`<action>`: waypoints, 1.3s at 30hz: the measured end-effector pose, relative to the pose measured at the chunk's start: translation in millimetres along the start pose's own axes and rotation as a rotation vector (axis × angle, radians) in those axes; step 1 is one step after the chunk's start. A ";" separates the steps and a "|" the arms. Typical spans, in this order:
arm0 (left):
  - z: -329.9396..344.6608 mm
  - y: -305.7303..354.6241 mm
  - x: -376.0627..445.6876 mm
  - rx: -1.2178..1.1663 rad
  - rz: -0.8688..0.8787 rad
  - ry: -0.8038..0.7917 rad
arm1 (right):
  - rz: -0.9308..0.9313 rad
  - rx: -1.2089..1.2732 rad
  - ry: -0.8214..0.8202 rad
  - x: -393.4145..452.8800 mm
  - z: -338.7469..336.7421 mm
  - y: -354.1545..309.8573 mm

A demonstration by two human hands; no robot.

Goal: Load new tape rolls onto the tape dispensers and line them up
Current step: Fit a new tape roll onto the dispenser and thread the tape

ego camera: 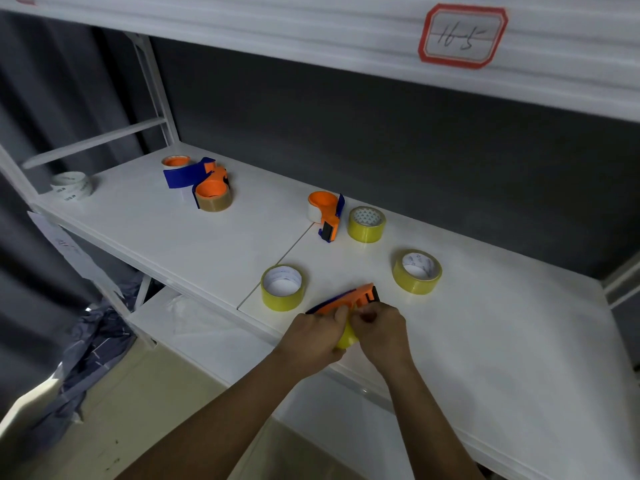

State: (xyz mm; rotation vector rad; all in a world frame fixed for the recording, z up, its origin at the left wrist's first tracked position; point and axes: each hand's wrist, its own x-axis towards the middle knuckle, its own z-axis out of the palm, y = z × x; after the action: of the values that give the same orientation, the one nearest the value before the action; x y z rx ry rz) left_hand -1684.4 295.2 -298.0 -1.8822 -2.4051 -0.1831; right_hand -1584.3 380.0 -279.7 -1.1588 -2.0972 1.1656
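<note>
Lower centre of frame: orange and blue dispenser (349, 299) at the near edge of the white shelf (502, 341), a yellow roll (346, 336) on it, mostly hidden. Left hand (313, 336) curled round dispenser and roll. Right hand (379, 329) pinches at the roll; fingertip detail unclear. Loose yellow rolls: one just left (282, 287), one right (417, 271), one farther up (366, 224) beside a second dispenser (327, 214). Upper left: two more dispensers (199, 180), white roll (72, 185). Upper right: label (462, 35).
</note>
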 end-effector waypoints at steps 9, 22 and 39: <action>-0.8 -5.0 -5.2 -0.040 0.015 -0.003 | -0.016 -0.028 -0.072 3.7 7.3 10.6; -1.0 -15.0 -4.7 -0.129 -0.031 0.038 | -0.111 -0.003 0.048 -9.9 6.8 9.9; -6.0 -23.6 -0.6 -0.150 -0.044 -0.001 | 0.092 0.032 -0.209 23.1 -7.5 -4.6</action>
State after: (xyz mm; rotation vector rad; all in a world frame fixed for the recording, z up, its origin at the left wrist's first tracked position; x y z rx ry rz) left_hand -1707.2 288.2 -293.1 -1.8887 -2.4995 -0.3765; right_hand -1593.2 401.6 -271.8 -1.1744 -2.1877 1.4123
